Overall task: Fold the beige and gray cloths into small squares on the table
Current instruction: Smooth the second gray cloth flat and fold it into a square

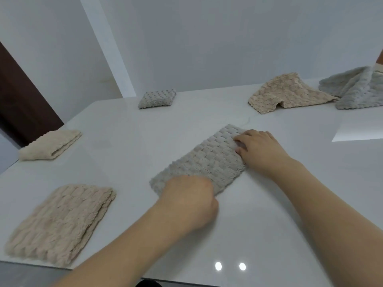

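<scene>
A gray cloth (204,162), folded into a long strip, lies slantwise in the middle of the white table (269,224). My left hand (189,200) grips its near end with curled fingers that are hidden from view. At the strip's far right edge, my right hand (260,150) holds the cloth with bent fingertips on top. A small folded gray square (157,99) sits at the back. Two folded beige cloths lie to the left, one near (60,222) and one farther (51,145).
A crumpled beige cloth (287,94) and a loose pale gray cloth (356,88) lie at the back right by the wall. The table's front edge runs just below my forearms. A dark door stands at the far left.
</scene>
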### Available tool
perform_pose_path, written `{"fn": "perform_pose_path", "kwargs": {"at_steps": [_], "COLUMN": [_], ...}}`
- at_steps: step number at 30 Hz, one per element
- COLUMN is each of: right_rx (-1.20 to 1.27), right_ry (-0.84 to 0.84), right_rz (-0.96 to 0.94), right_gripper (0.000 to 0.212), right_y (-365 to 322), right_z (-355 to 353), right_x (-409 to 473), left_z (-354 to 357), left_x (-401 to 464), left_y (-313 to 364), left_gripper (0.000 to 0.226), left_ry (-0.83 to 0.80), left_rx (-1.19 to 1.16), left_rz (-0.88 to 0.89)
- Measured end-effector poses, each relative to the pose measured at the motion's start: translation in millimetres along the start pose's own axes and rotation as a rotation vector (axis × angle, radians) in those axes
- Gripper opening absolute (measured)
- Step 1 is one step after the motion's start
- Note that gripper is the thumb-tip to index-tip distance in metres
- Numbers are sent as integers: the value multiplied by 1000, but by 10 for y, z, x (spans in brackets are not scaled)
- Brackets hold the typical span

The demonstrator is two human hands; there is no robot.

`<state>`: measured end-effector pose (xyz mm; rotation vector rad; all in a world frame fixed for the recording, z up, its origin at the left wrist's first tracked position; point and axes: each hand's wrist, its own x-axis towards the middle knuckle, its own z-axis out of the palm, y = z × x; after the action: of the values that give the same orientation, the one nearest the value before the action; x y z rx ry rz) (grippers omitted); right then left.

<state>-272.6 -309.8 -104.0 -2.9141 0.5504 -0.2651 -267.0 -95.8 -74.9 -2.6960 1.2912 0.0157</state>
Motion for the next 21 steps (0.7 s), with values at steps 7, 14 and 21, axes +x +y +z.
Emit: {"fn": "perform_pose_path", "kwargs": {"at_steps": [7,14,21], "right_rx": [83,128,213], "right_ry": [200,22,64], "right_rz": [147,4,-29], "right_gripper": [25,50,46], "right_y": [108,75,147], "right_z": [3,106,178], "right_x": [116,91,150], "left_z": [-152,-22,231], "left_x": [-27,-88,-21], "left_y": [123,-662,-568], "left_gripper": [18,64,35], "left_ry": [-63,-231,287], "left_rx": [-496,-231,-143], "left_rz": [140,325,370]}}
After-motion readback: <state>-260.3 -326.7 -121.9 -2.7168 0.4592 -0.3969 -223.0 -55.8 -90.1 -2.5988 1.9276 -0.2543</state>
